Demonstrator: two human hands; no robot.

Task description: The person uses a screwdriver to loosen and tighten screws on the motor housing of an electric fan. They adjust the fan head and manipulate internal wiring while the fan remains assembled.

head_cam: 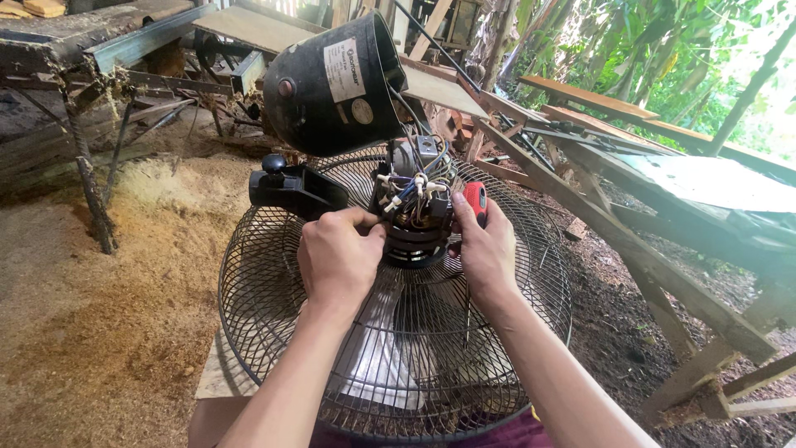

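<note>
Head view: a round wire fan guard [274, 332] fills the lower middle of the frame, lying face down, with pale blades [377, 357] showing through the mesh. At its hub, just above the centre of the frame, sits the bare fan motor [414, 224], with a bundle of white, blue and black wires [414, 178] rising from its top.

The left hand [336, 257] comes in from the bottom edge and is curled against the left side of the motor, fingers bent and closed around its edge. The right hand [485, 249] presses against the motor's right side and grips a red-handled tool [475, 202], whose handle stands out above the thumb; the tool's tip is hidden.

Above the motor, in the upper middle, the black motor cover [332, 87] hangs tilted, open end toward the right. A black bracket with a knob [290, 187] sits just left of the motor.

Sawdust [99, 299] covers the ground on the left. Wooden planks [647, 265] slant down the right side, with green foliage [663, 50] in the upper right.
</note>
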